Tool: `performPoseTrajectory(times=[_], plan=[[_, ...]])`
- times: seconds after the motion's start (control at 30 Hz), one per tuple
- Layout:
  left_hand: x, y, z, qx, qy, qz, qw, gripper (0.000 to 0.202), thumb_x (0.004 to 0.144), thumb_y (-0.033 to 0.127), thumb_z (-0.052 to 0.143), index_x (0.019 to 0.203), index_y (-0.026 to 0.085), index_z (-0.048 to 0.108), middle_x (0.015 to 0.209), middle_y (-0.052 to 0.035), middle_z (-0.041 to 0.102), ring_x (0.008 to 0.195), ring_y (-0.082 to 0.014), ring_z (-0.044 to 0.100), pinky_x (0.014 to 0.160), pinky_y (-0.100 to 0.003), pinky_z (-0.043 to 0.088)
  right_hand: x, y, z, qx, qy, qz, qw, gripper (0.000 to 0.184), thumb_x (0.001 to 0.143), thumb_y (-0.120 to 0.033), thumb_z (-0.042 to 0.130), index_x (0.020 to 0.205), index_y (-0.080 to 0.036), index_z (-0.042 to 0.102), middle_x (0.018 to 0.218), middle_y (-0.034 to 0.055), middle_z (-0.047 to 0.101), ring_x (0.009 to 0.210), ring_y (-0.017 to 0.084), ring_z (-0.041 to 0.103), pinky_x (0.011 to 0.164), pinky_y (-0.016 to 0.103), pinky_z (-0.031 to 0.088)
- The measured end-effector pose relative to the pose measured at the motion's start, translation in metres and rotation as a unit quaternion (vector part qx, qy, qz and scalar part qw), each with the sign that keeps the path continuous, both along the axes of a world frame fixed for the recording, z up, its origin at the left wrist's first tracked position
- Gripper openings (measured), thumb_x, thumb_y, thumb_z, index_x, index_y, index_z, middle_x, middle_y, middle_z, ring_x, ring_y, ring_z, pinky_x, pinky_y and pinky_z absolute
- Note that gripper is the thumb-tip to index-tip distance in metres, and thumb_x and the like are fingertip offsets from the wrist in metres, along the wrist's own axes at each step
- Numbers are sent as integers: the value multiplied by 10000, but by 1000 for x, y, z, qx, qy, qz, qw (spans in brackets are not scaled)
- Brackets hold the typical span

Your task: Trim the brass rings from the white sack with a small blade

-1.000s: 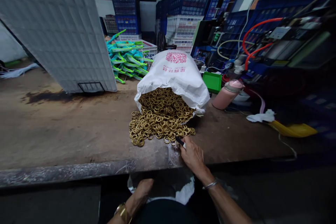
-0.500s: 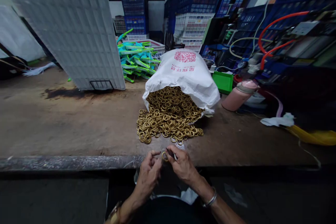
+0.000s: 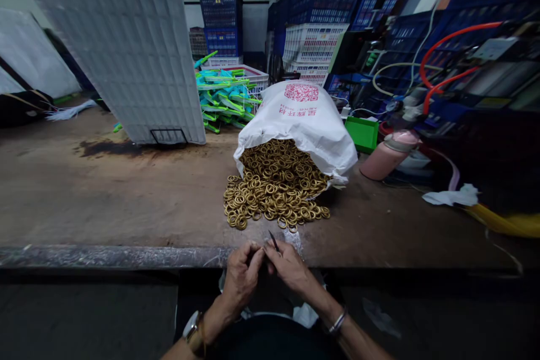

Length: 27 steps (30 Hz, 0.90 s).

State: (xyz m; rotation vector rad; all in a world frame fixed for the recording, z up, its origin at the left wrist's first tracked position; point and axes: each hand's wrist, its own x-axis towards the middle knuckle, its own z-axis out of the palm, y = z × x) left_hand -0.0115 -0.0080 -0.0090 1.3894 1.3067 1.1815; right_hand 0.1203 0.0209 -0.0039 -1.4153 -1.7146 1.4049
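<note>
At the front edge of the table, my left hand [image 3: 241, 273] and my right hand [image 3: 288, 267] meet fingertip to fingertip. A slim dark pointed tool [image 3: 274, 241], perhaps a small blade, sticks up from my right hand, which is closed on it. My left thumb and fingers are pinched together; whatever they hold is hidden. Just beyond my hands lies a heap of brass-coloured rings [image 3: 274, 197]. These spill from the open mouth of a white woven sack [image 3: 301, 118] with red print, lying on its side.
A tall pale ribbed panel [image 3: 156, 56] stands on the table [image 3: 105, 197] at left. Behind it are green and blue plastic pieces [image 3: 223, 95]. A green tray [image 3: 360, 134] and a pink bottle [image 3: 388, 156] stand right of the sack. Stacked crates [image 3: 316, 42] fill the back.
My hands have come together, and the ring seen between my fingertips is now hidden. The dark tool's tip points up more visibly. The whole view has shifted slightly.
</note>
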Motion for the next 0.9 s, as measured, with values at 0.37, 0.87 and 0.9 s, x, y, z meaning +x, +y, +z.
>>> performPoseTrajectory(times=[0.37, 0.87, 0.9], plan=[[-4, 5, 6, -208, -193, -57, 957, 306, 759, 461, 505, 685, 164, 487, 485, 75, 422, 336, -32, 289, 342, -157, 235, -8, 9, 3, -35, 58, -51, 996, 224, 761, -319, 433, 599, -169, 470, 513, -45, 484, 488, 78, 416, 483, 191, 320], [-6, -1, 9, -200, -253, -33, 946, 297, 749, 456, 533, 728, 173, 444, 535, 68, 458, 363, -24, 346, 360, -138, 291, -5, 9, 2, 53, 4, -45, 998, 261, 820, -321, 354, 652, -178, 494, 559, -17, 503, 521, 102, 447, 507, 206, 328], [-6, -1, 9, -196, -253, -29, 947, 299, 747, 457, 535, 723, 177, 435, 533, 70, 458, 363, -25, 346, 359, -137, 289, -4, 8, 2, 88, -42, -40, 994, 237, 811, -293, 360, 653, -180, 496, 565, -12, 508, 540, 112, 460, 521, 213, 330]])
